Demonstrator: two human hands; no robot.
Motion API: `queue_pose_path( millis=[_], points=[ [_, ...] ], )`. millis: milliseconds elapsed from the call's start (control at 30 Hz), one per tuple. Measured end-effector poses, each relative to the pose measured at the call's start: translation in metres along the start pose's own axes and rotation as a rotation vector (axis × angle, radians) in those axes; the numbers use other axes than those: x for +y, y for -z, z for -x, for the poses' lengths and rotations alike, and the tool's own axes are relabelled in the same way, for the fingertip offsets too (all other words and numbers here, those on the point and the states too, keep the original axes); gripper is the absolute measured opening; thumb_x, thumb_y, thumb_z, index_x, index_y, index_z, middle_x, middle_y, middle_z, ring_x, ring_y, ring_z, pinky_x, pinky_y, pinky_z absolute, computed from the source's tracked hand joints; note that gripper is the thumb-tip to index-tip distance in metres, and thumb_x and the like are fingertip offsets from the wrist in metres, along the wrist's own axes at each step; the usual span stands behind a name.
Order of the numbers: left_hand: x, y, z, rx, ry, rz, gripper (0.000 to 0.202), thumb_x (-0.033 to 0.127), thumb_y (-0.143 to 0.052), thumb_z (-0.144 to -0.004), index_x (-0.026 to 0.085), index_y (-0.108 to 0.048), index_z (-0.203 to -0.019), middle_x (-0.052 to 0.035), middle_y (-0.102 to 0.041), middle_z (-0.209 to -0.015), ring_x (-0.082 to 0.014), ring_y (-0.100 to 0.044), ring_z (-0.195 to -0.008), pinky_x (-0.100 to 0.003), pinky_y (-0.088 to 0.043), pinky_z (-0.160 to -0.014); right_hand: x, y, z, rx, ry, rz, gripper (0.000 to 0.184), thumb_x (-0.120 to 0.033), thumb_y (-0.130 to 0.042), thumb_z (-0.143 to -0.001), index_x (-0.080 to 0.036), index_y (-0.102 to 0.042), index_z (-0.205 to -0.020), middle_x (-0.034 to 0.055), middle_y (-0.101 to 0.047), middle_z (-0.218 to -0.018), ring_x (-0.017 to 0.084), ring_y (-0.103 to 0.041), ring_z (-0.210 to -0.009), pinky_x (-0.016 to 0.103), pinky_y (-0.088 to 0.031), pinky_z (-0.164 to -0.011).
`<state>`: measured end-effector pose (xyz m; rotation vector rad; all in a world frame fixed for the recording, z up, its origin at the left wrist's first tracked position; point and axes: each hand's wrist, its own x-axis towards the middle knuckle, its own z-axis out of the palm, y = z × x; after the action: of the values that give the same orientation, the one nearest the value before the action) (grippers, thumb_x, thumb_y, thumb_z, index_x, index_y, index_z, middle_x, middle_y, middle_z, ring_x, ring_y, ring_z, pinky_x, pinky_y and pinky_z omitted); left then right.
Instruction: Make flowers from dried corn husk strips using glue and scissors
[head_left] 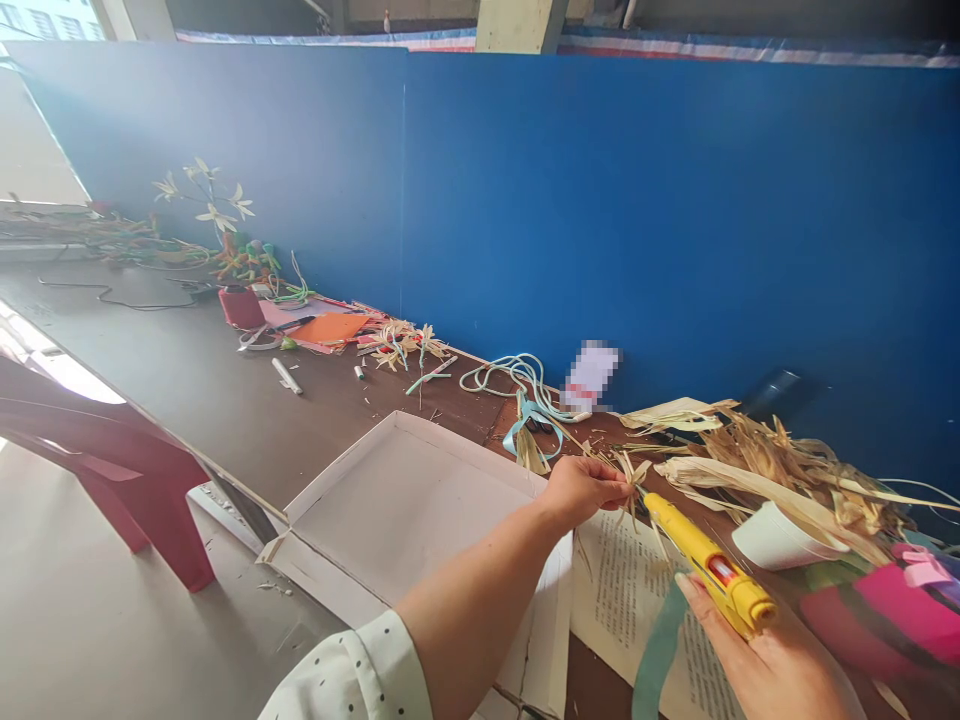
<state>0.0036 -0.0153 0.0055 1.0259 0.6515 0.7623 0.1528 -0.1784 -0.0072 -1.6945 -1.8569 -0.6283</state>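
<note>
Gluing looks like the step in hand: just right of the box [420, 500], the left hand [585, 492] pinches a husk piece [634, 482] between closed fingertips, at the tip of the glue gun [694, 545], gripped by the right hand [757, 645], fingers mostly hidden; next probably calls for steadiness.

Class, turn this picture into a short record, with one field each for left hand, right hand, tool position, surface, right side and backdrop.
Left hand: pinching pale dried strips
Right hand: holding a yellow glue gun
Tool position: nozzle close to the strips; contact unclear
Surface: brown table with a shallow white box and printed sheet
Right side: tilted white cup, dried husks
Backdrop: blue panel
</note>
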Motion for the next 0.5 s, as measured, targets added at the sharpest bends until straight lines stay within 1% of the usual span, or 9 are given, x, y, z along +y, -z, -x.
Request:
queue_pose_path(
  millis=[67, 167, 300, 400, 500],
  points=[
    [-0.0006, 0.0001, -0.0005, -0.003, 0.000, 0.000, 0.006, 0.014, -0.071, -0.068, 0.012, -0.067, -0.065, 0.0027, -0.057, -0.056, -0.0053, -0.051, -0.053, -0.022, -0.048, -0.065, 0.0004, 0.0019, -0.0020, 0.012, -0.012, 0.006, 0.034, -0.044, -0.045, -0.090, -0.022, -0.070, -0.079, 0.0074, -0.066, -0.069, 0.020, -0.063, -0.060, 0.026, -0.048, -0.051],
    [-0.0020, 0.0003, -0.0017, -0.009, 0.000, 0.007, 0.006, 0.015, -0.071, -0.068, 0.012, -0.067, -0.066, 0.0025, -0.058, -0.057, -0.0056, -0.051, -0.054, -0.021, -0.048, -0.065, 0.0031, 0.0057, -0.0046, -0.005, 0.027, 0.002, 0.038, -0.046, -0.042, -0.089, -0.023, -0.071, -0.082, 0.0072, -0.065, -0.067, 0.020, -0.063, -0.059, 0.026, -0.048, -0.052],
    [-0.0024, 0.0005, -0.0017, -0.002, 0.006, 0.010, 0.005, 0.014, -0.072, -0.068, 0.012, -0.067, -0.066, 0.0028, -0.057, -0.056, -0.0058, -0.052, -0.055, -0.022, -0.048, -0.065, 0.0024, 0.0069, -0.0046, -0.020, 0.028, 0.013, 0.034, -0.046, -0.045, -0.088, -0.025, -0.071, -0.084, 0.0066, -0.064, -0.066, 0.020, -0.063, -0.060, 0.027, -0.049, -0.054],
    [-0.0015, 0.0002, -0.0009, -0.001, 0.000, 0.004, 0.006, 0.015, -0.073, -0.067, 0.013, -0.067, -0.065, 0.0031, -0.057, -0.055, -0.0060, -0.051, -0.054, -0.022, -0.048, -0.065, 0.0004, 0.0045, -0.0025, 0.003, 0.028, 0.041, 0.034, -0.044, -0.046, -0.089, -0.023, -0.070, -0.081, 0.0079, -0.065, -0.069, 0.021, -0.063, -0.059, 0.028, -0.048, -0.051],
    [-0.0013, -0.0001, -0.0008, 0.001, 0.001, 0.004, 0.010, 0.020, -0.076, -0.065, 0.013, -0.068, -0.065, 0.0028, -0.057, -0.056, -0.0062, -0.052, -0.056, -0.022, -0.048, -0.066, 0.0036, 0.0025, -0.0001, -0.015, 0.097, 0.085, 0.035, -0.040, -0.043, -0.091, -0.021, -0.071, -0.083, 0.0076, -0.065, -0.068, 0.019, -0.061, -0.054, 0.029, -0.047, -0.049]
  ],
)
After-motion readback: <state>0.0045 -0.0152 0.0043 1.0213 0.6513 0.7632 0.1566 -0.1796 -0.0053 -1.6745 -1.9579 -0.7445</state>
